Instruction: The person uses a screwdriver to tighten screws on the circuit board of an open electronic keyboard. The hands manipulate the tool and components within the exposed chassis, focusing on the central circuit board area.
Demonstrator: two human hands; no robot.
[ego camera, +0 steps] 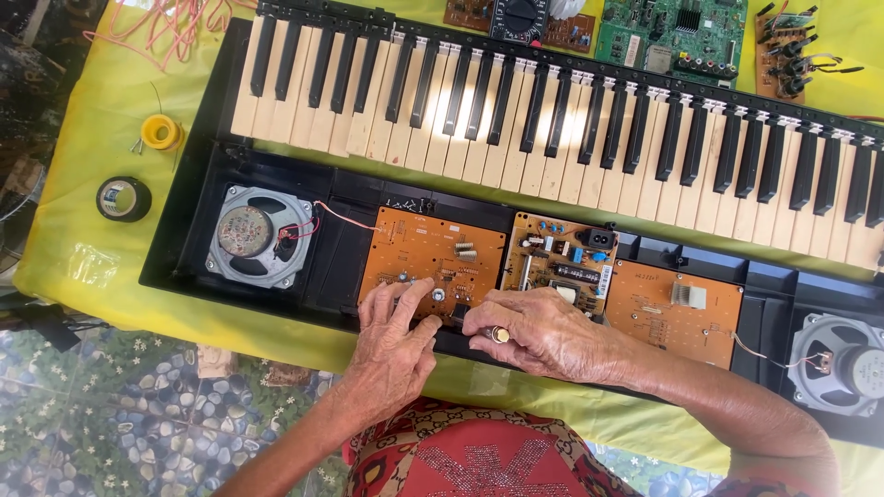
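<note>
An opened electronic keyboard (pixel 184 212) lies on a yellow cloth, its black and cream keys (pixel 552 129) at the far side. Three orange circuit boards sit in its near half. My left hand (pixel 396 345) rests with fingers spread on the near edge of the left board (pixel 414 253). My right hand (pixel 543 331), a ring on one finger, presses its fingertips on the case edge beside the left hand, below the middle board (pixel 562 262). Whether either hand pinches a small part is hidden. The right board (pixel 672 308) lies past my right wrist.
Round speakers sit at both ends of the case, left (pixel 258 235) and right (pixel 847 368). On the cloth are a black tape roll (pixel 123 199), a yellow solder spool (pixel 162 132), pink wires (pixel 166 28), a green board (pixel 668 32) and a multimeter (pixel 520 18).
</note>
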